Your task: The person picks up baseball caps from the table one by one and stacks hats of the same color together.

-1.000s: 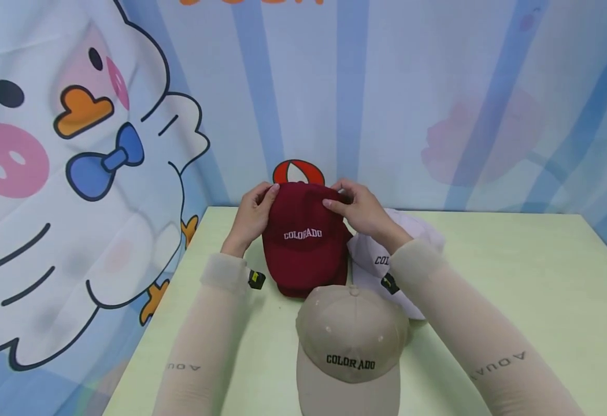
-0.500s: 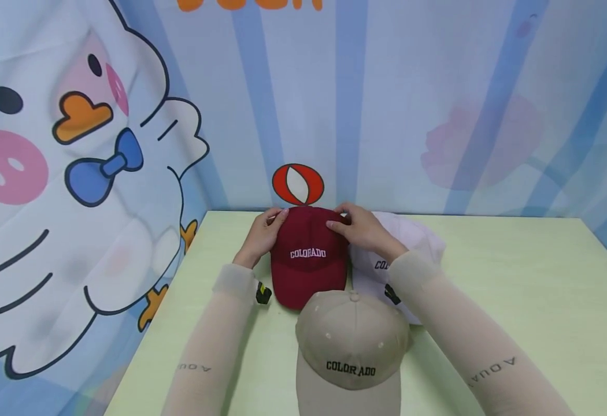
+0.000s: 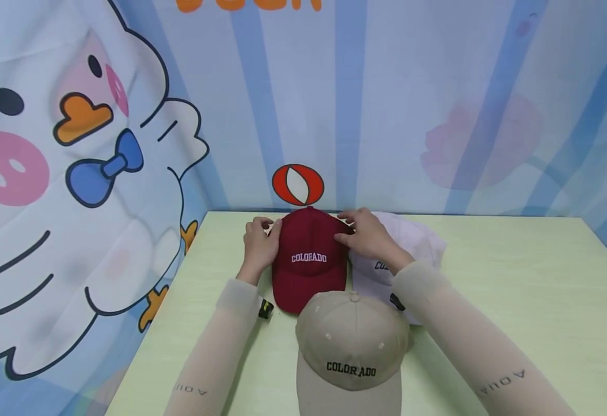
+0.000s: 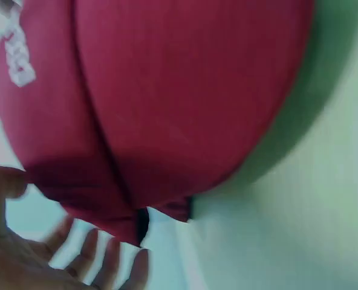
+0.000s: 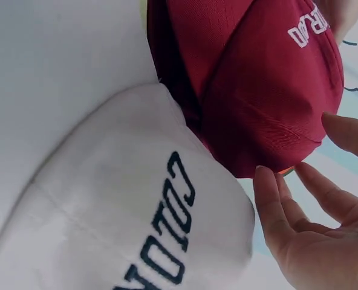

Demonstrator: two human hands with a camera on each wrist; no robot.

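Observation:
A dark red baseball cap [image 3: 310, 283] with white COLORADO lettering rests on the table near the back wall, brim toward me. My left hand [image 3: 262, 245] is at its left side, the thumb close to the crown. In the left wrist view the fingers [image 4: 106, 263] are spread and loosely bent beside the cap's rear edge. My right hand [image 3: 370, 236] is at the crown's right side, its thumb and fingers apart around the edge; the right wrist view shows them near or lightly touching the fabric. A white cap [image 3: 413, 237] stands beside the red one, partly hidden by my right hand.
A beige cap [image 3: 352, 332] with black COLORADO lettering lies in front of the red cap, close to it. The pale green table [image 3: 522, 289] extends to the right. A printed cloth wall [image 3: 397, 104] with a cartoon duck rises behind and at the left.
The red cap came down onto the table, from upright and tilted back to resting brim forward. Both hands lowered with it, then their fingers loosened and drew slightly apart from its sides.

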